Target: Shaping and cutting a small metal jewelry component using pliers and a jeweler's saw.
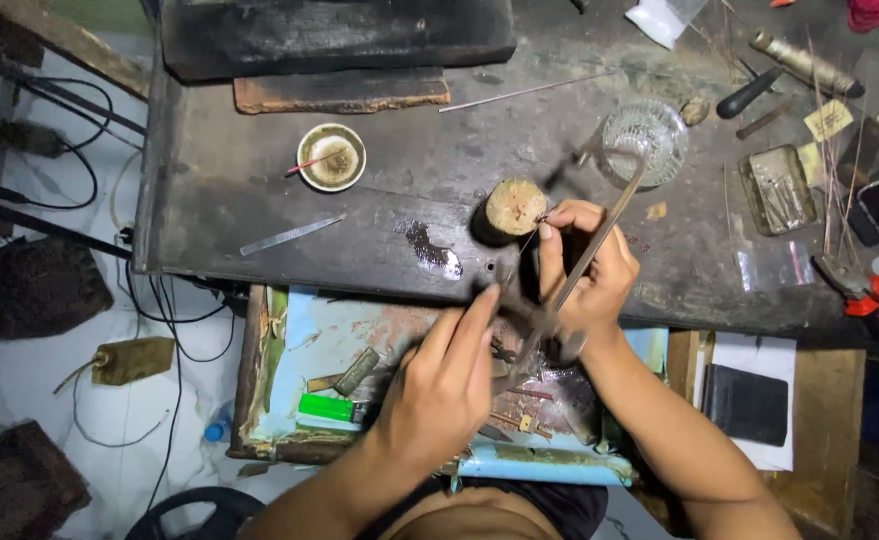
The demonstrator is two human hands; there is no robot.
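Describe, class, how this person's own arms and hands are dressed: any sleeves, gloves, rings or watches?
Both forearms are bare from elbow to wrist, with no sleeves reaching them. The left hand and right hand wear no gloves. No ring, watch or bracelet shows on either. Only a dark garment appears at the torso, at the bottom edge.

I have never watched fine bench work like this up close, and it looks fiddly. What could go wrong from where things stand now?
The right hand pinches something tiny against the round wooden peg, with the thin metal saw frame crossing its fingers: a slip might nick them. The left hand works just above the cluttered open drawer, so a dropped piece could vanish there. The cut-glass bowl sits near the frame's tip and might get knocked.
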